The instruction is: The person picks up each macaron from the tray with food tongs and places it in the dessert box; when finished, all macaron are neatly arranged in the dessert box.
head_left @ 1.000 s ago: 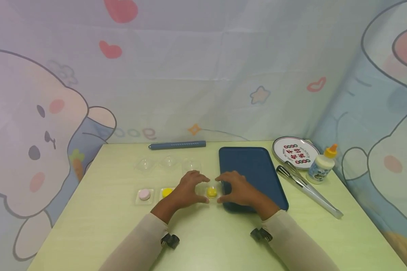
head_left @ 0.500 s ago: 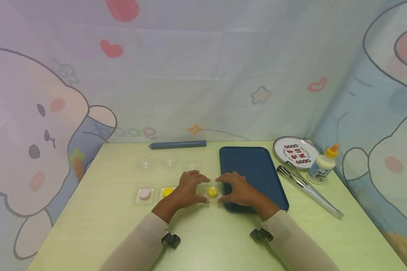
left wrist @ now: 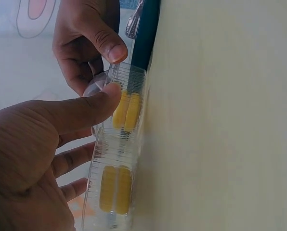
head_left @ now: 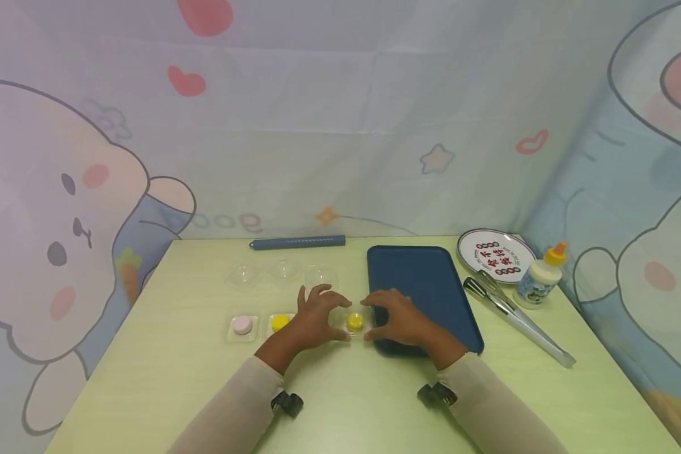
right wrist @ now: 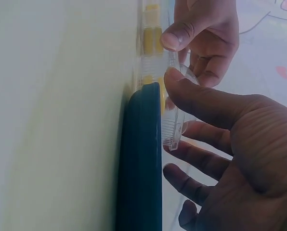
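Both hands are engaged on one clear box (left wrist: 137, 79), which holds a round yellow piece (head_left: 354, 322) and sits on the surface (head_left: 176, 391) midway between them. The left hand (head_left: 316, 318) has its grip closed on the left end of the box, thumb at the near side and forefinger at the far side, parted only by the depth of the box; its other fingers are not used in the pinch as seen from the head view. The right hand (head_left: 400, 320) mirrors this at the right end: thumb and forefinger bear on the near and far sides, and the remaining fingers spread loosely behind. The two thumb tips are near each other but apart. A transparent dome shows above the box in both wrist views. The right end lies at the left edge of a dark blue tray (head_left: 420, 284); contact between them cannot be determined. To the left stand a box with a yellow disc (head_left: 280, 322) and one with a pink disc (head_left: 242, 325). Clear domed lids (head_left: 244, 274) lie in a row behind.
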`<state>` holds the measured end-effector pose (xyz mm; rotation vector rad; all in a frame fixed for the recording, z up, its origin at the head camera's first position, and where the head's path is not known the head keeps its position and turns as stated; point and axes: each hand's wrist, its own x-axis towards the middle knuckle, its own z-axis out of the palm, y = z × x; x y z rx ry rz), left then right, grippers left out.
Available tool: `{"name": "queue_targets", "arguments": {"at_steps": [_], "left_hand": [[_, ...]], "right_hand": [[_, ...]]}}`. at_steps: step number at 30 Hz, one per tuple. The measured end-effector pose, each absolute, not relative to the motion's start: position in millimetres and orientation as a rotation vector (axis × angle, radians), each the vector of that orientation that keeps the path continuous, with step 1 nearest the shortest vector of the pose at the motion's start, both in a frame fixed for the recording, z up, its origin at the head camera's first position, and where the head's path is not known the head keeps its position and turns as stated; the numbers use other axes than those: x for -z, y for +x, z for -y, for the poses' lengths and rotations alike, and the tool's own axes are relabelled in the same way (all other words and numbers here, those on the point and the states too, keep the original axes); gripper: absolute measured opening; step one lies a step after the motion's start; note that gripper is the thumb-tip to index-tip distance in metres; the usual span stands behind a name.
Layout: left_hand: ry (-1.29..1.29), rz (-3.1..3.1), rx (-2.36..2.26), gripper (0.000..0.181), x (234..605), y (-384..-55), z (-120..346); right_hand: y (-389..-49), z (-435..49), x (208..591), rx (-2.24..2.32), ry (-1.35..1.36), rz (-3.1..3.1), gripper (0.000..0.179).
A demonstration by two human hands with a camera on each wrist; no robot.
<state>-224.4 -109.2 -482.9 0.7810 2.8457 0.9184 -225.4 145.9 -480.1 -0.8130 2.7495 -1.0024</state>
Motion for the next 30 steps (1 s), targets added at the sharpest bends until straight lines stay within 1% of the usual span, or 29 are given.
{"name": "queue_targets", "arguments": {"at_steps": [11,21,26,30], "left_hand": [[0.776,-2.836,-0.927,0.06,481.8,-222.7,109.1],[0.792,-2.853,-0.859,0.071,478.2,-224.2,111.1],[0.798,-2.854,-0.848,0.076,475.3,-224.3,114.7],[0.785,-2.874,-0.839,0.078,470.2,-226.7,120.4]], "right_hand": [[-226.3,-145.5,483.5,0.997,-0.815,-2.755,0.07],[-229.5,-145.4,482.0,0.994,-0.818,-2.736,0.071],[-228.0,-145.2,478.1,0.965,-0.753,-2.722,0.078],[-228.1,-144.5,473.6,0.948,-0.721,-2.706,0.082]]}}
